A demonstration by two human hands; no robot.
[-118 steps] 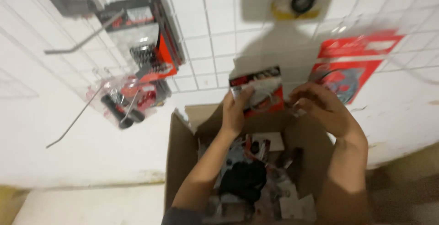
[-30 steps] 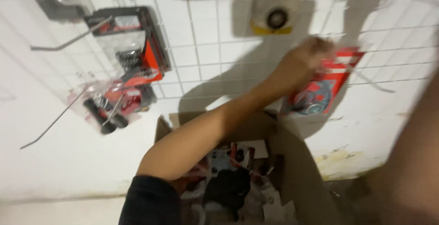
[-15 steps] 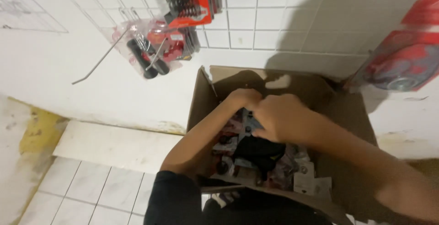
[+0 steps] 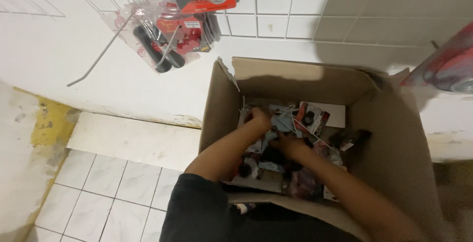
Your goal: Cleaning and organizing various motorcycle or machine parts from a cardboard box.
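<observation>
Both hands had dropped from the wall into the cardboard box (image 4: 394, 138): left hand (image 4: 258, 119) and right hand (image 4: 290, 146) sifting packets (image 4: 311, 116) near its back edge, grips unclear.

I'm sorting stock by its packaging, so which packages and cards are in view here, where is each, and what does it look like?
Cardboard box: on the floor by the wall, open, brown; both the left hand and right hand are inside.
Small carded packets: heaped in the box, red, black and white.
Clear bagged packs: on wall hooks, upper left, red cards with black parts.
Red pack: on the wall, right edge, blurred.
</observation>
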